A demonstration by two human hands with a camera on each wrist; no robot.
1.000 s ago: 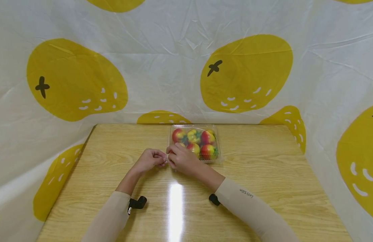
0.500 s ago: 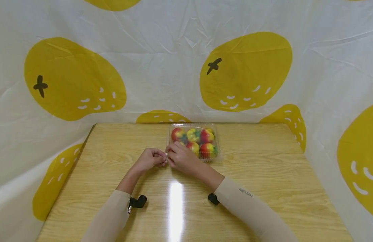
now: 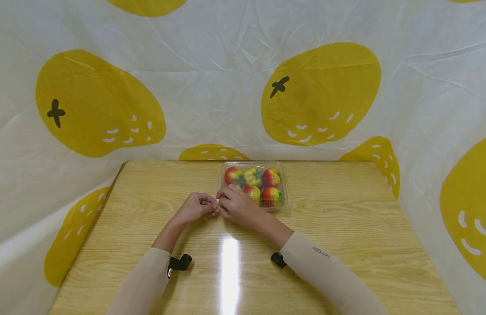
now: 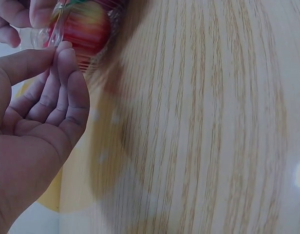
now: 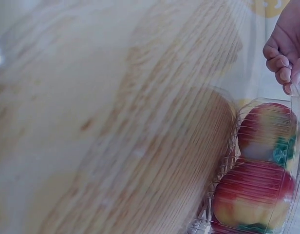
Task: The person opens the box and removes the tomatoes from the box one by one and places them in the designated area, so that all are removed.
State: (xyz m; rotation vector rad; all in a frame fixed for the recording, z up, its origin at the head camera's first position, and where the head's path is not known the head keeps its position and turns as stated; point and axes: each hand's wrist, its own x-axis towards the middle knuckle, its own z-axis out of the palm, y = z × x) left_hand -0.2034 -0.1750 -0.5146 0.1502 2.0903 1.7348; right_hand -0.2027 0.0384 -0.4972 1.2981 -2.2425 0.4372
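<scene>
A clear plastic clamshell box (image 3: 286, 192) rests near the table's far edge, its lid over several red-and-yellow fruits (image 3: 271, 197) with green leafy tops. Between thumb and forefinger, my left hand (image 3: 195, 208) pinches the rim at the box's front left corner. My right hand (image 3: 241, 206) reaches over the front of the box, its bent fingers gripping the plastic at that same corner and hiding part of the fruit. In the left wrist view, the fingertips of both hands meet close together at the plastic edge (image 4: 56, 34). The right wrist view shows the left hand (image 5: 289, 44) at the box's corner.
The wooden table (image 3: 337, 245) carries a bright light reflection in front of the hands. A white curtain (image 3: 211, 105) printed with big yellow fruits hangs behind it and along both sides. Small black wrist devices (image 3: 181, 262) sit at the beige sleeves (image 3: 140, 280).
Both hands keep their hold at the box's front left corner, with hardly any motion. The head view shifts very slightly.
</scene>
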